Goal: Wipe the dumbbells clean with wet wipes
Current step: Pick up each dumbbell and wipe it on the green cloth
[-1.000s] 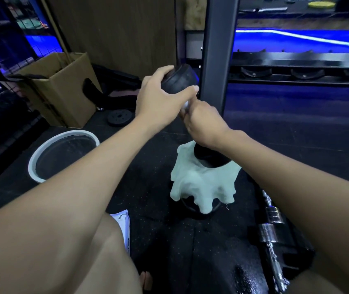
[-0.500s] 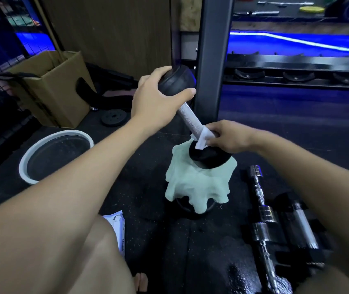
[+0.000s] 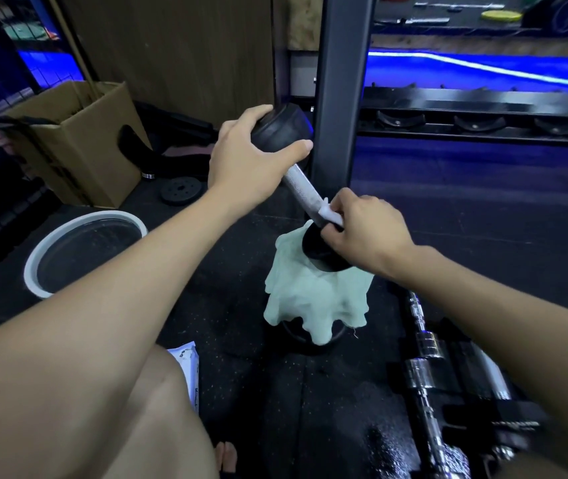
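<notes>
Both forearms reach forward from the lower corners and converge mid-frame. Left hand [image 3: 246, 157] sits higher, palm down, fingers over the top and thumb wrapped underneath: firm curled grip on the dumbbell [image 3: 301, 183] at its upper head. Right hand [image 3: 367, 229] is lower, knuckles up, wrist slightly bent, fingertips pinching the wet wipe [image 3: 329, 214] against the handle's lower end. A bare knee shows bottom centre.

A dark speckled rubber floor [image 3: 241, 340] carries everything. On it stand a cardboard box [image 3: 78, 143] and a white-rimmed basin [image 3: 83, 250], with a small black weight plate [image 3: 181, 190] between them. A white packet [image 3: 187, 371], possibly the wipes, lies nearer; chrome dumbbells [image 3: 448, 375] lie at right.
</notes>
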